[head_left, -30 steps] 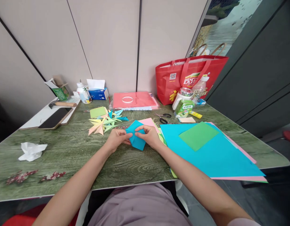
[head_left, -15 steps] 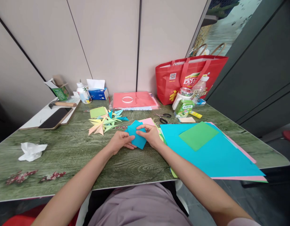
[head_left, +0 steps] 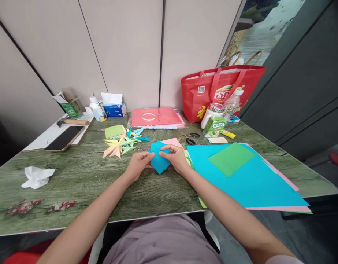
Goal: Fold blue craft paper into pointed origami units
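Note:
Both of my hands hold a small piece of folded blue paper (head_left: pixel 159 163) above the near middle of the table. My left hand (head_left: pixel 140 165) pinches its left edge, thumb on top and the other fingers partly hidden beneath. On the right side, my right hand (head_left: pixel 175 157) grips the same paper between thumb and fingers. Fold lines and a pointed lower corner show on it. Just behind and left lies a pile of folded paper stars (head_left: pixel 121 143) in yellow, green, peach and blue. Pink paper (head_left: pixel 173 141) lies partly covered behind my right hand.
Large blue sheets (head_left: pixel 240 187) with a green square (head_left: pixel 231 159) lie at right. Scissors (head_left: pixel 191 138), a glue stick (head_left: pixel 228 134), a green carton (head_left: pixel 214 127) and a red bag (head_left: pixel 197 97) stand or lie behind. A phone (head_left: pixel 65 138), a hammer (head_left: pixel 75 121) and crumpled tissue (head_left: pixel 37 177) are left.
The blue paper has turned between my hands, so its corner now points down toward me. My left fingers have shifted to its left edge; my right hand has hardly moved.

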{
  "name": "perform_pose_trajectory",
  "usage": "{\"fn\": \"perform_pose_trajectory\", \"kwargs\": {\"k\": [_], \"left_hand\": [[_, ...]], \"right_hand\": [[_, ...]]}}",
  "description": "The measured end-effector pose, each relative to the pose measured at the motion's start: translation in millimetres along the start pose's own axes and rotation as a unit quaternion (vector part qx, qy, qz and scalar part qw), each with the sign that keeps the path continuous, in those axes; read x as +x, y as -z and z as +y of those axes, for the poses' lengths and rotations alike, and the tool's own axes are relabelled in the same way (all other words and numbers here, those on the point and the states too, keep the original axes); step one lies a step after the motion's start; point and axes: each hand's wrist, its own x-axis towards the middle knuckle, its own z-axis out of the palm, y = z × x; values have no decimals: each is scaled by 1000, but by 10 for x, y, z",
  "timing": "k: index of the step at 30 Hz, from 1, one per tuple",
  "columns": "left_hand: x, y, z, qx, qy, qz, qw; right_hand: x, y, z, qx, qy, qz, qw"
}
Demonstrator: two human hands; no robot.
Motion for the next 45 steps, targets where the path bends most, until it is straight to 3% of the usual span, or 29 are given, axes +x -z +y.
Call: {"fn": "perform_pose_trajectory", "kwargs": {"k": [4,10,14,18,22,29,40,45], "left_hand": [[11,4,10,33,-21,45,998],[-2,66,87,131,-55,-15,990],[-24,88,139,194,-12,-84,977],[-3,96,123,222,-61,-51,972],[26,108,90,247,-111,-15,963],[29,120,77,332,-140,-57,931],[40,125,93,308,-112,-28,944],[38,129,126,289,-108,-9,951]], "right_hand": [[-8,-2,5,-5,-22,-30,999],[50,55,22,63,0,-40,997],[63,83,5,92,-45,-112,988],[41,81,-11,51,-50,-159,985],[30,69,9,17,-32,-161,986],[30,21,80,-19,7,-179,984],[42,69,33,-27,-66,-171,983],[51,73,-37,21,-78,-143,986]]}}
